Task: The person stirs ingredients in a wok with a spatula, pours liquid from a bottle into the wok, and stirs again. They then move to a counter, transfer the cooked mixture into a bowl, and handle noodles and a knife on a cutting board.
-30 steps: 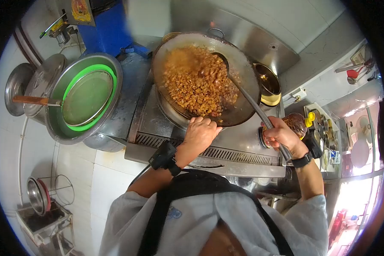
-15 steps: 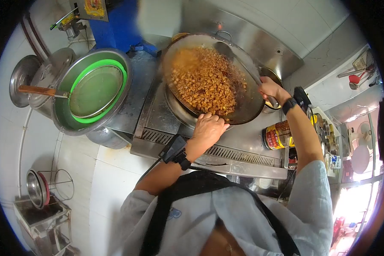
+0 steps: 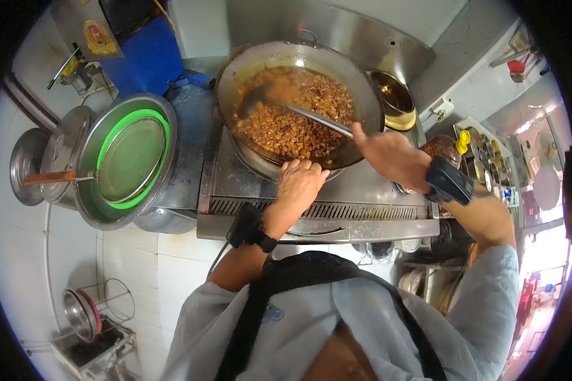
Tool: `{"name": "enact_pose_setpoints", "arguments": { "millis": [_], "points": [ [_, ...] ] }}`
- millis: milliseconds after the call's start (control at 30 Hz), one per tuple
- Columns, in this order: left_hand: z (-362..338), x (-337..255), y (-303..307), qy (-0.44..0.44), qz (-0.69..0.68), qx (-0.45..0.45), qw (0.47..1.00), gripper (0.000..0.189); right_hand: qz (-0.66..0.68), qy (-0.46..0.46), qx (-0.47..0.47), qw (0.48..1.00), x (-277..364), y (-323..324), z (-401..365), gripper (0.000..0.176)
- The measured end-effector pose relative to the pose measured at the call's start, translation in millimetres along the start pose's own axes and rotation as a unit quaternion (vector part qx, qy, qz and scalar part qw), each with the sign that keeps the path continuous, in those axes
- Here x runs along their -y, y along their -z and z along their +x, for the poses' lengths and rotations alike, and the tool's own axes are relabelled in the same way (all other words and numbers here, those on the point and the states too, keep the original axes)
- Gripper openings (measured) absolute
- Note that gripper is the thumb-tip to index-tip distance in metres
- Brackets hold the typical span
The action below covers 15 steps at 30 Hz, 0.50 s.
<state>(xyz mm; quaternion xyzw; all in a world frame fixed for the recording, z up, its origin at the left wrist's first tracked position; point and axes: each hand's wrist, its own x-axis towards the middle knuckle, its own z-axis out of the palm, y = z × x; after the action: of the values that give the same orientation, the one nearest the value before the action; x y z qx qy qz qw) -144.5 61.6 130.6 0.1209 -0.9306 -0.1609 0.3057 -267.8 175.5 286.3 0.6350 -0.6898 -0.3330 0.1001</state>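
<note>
Evidently, the food point(image 3: 318, 95) in the pan point(image 3: 363, 86), upper centre, looks well browned; right hand point(image 3: 394, 159) clamps the ladle point(image 3: 321, 120), left hand point(image 3: 297, 186) the rim.

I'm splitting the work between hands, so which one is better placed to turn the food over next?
Probably the right hand: it holds the ladle, whose head is in the food. The left hand is on the near rim of the wok.

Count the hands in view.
2: left hand at the near rim of the wok, right hand on the handle of the ladle. No others visible.
</note>
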Motion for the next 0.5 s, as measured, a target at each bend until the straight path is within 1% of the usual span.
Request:
{"name": "enact_pose_setpoints", "arguments": {
  "millis": [33, 67, 100, 167, 233, 300, 333, 367, 400, 433, 500],
  "points": [
    [0, 0, 0, -0.001, -0.001, 0.006, 1.000, 0.025, 0.006, -0.001, 0.002, 1.000, 2, -10, -16, 0.061],
    [0, 1, 1, -0.005, -0.003, 0.005, 1.000, 0.026, -0.091, -0.022, -0.068, 0.993, 0, -22, -32, 0.054],
    [0, 2, 1, -0.008, -0.005, 0.003, 1.000, 0.026, -0.186, -0.041, -0.138, 0.972, -2, -33, -46, 0.048],
    [-1, 2, 3, -0.008, -0.011, 0.021, 1.000, 0.026, -0.292, -0.060, -0.148, 0.943, -10, -41, -73, 0.048],
    [0, 3, 1, -0.016, -0.013, 0.005, 1.000, 0.025, -0.201, -0.099, -0.102, 0.969, -20, -46, -94, 0.047],
    [0, 4, 0, -0.021, -0.013, 0.000, 1.000, 0.025, -0.179, -0.130, -0.049, 0.974, -29, -36, -118, 0.050],
    [0, 5, 0, -0.023, -0.011, 0.001, 1.000, 0.025, -0.178, -0.130, -0.048, 0.974, -33, -32, -130, 0.050],
    [0, 5, -1, -0.025, -0.011, 0.002, 1.000, 0.025, -0.070, -0.160, -0.031, 0.984, -37, -28, -141, 0.051],
    [0, 5, -2, -0.024, -0.013, 0.004, 1.000, 0.025, 0.039, -0.188, -0.013, 0.981, -38, -27, -149, 0.053],
    [0, 5, -2, -0.024, -0.011, 0.001, 1.000, 0.025, 0.040, -0.188, -0.009, 0.981, -36, -28, -153, 0.053],
    [1, 6, -2, -0.026, -0.013, 0.002, 1.000, 0.026, 0.068, -0.204, 0.035, 0.976, -32, -29, -161, 0.054]
  ]
}}
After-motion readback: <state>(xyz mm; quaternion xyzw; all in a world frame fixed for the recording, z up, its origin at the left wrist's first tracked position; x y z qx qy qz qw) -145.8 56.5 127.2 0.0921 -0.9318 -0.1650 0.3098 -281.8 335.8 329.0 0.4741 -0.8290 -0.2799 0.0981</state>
